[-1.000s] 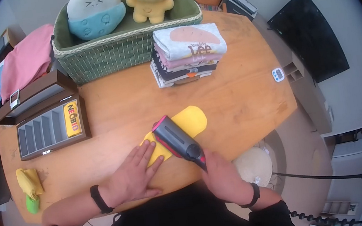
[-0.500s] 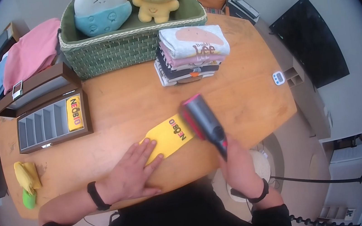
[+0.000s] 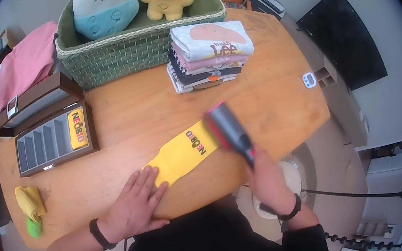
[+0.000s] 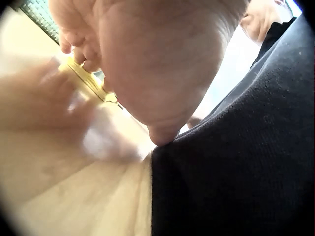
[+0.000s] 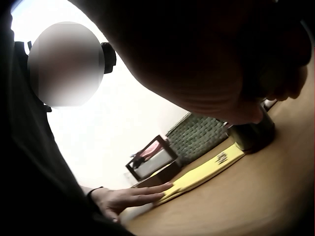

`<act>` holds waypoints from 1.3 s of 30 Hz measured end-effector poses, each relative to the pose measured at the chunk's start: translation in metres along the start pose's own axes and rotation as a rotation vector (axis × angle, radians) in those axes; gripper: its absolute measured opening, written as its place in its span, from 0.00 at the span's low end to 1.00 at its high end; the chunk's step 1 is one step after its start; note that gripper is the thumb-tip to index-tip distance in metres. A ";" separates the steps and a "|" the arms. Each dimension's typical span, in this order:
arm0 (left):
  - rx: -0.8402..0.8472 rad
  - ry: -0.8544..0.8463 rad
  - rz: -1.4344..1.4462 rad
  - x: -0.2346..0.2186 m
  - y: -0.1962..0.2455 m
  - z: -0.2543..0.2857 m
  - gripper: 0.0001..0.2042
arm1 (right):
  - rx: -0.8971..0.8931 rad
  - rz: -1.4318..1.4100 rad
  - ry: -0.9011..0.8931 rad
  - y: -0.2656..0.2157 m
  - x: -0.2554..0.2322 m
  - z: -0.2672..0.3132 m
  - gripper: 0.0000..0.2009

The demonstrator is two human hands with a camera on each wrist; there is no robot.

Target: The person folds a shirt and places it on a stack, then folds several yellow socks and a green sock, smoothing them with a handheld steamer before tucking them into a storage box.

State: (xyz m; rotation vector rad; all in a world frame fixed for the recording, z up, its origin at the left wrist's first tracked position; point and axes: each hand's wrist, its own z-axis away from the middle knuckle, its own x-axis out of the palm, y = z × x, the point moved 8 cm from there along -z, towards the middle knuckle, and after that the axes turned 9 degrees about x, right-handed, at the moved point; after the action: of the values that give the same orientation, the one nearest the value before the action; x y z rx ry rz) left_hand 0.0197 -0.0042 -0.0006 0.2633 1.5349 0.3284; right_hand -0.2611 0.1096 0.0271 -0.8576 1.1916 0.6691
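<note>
A yellow sock (image 3: 177,155) with NEOBIO lettering lies flat and slantwise on the wooden table. My left hand (image 3: 132,203) rests with fairly straight fingers on its near left end; the right wrist view shows those fingers (image 5: 147,192) on the yellow cloth. With my right hand (image 3: 271,182) I grip the handle of a dark grey lint brush (image 3: 229,127) edged in magenta. Its head, slightly blurred, overlaps the sock's far right end and hides it. In the left wrist view, my palm (image 4: 162,59) covers most of the sock.
To the left, an open brown compartment box (image 3: 56,162) holds a folded yellow sock (image 3: 77,129). A crumpled yellow and green sock (image 3: 30,204) lies nearer. Behind stand a green woven basket (image 3: 116,60) with plush toys and a stack of folded shirts (image 3: 210,58). A small timer (image 3: 309,79) lies right.
The lint brush has moved right along the sock from its middle to its far end, uncovering the lettering. My left hand has shifted back toward the sock's near end.
</note>
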 end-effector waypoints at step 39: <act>-0.029 0.174 0.001 -0.011 -0.006 0.013 0.41 | -0.358 0.049 -0.075 -0.123 0.017 0.035 0.37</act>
State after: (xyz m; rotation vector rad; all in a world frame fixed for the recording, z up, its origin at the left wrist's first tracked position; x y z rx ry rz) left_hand 0.0332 -0.0132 0.0076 0.2166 1.6996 0.3818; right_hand -0.1373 0.0748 0.0420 -1.0932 1.0427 0.9653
